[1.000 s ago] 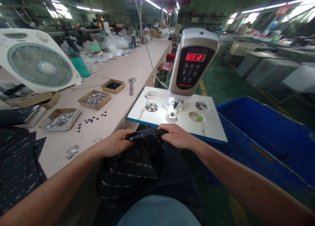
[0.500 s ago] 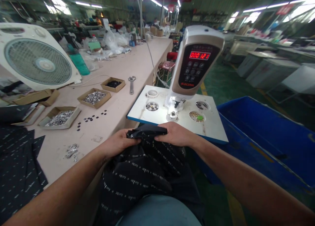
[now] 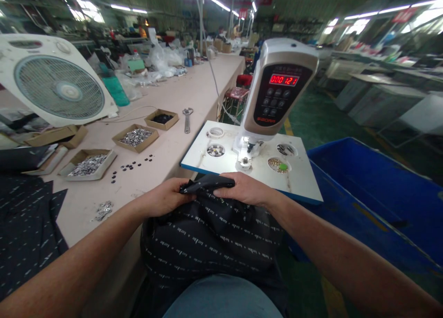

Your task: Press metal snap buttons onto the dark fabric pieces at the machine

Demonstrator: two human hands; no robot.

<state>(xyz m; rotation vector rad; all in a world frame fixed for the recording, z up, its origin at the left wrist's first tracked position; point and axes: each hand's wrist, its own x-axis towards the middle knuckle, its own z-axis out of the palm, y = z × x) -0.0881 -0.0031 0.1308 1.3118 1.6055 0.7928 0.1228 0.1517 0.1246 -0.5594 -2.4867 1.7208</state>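
Black fabric with rows of white print (image 3: 214, 244) hangs over my lap, its upper edge bunched between my hands. My left hand (image 3: 169, 196) pinches the left end of that edge. The right end is gripped by my right hand (image 3: 240, 189), with the thumb on top of the cloth. Just beyond the fabric stands a snap-press machine (image 3: 282, 92) with a red display, its lit head over a white board (image 3: 228, 163) edged in blue. Round wells in the board hold small metal parts (image 3: 278, 165). The cloth lies short of the machine's die.
On the table (image 3: 145, 168) at left are a fan (image 3: 65, 89), open boxes of metal snaps (image 3: 135, 137), a box of black pieces (image 3: 162, 118), loose snaps and a wrench (image 3: 187, 120). A blue bin (image 3: 374, 184) stands at right. More dark fabric (image 3: 27, 230) lies at far left.
The fabric below my hands has spread out wider and flatter, showing more print. Both hands keep their hold on its edge. The whole view has shifted slightly.
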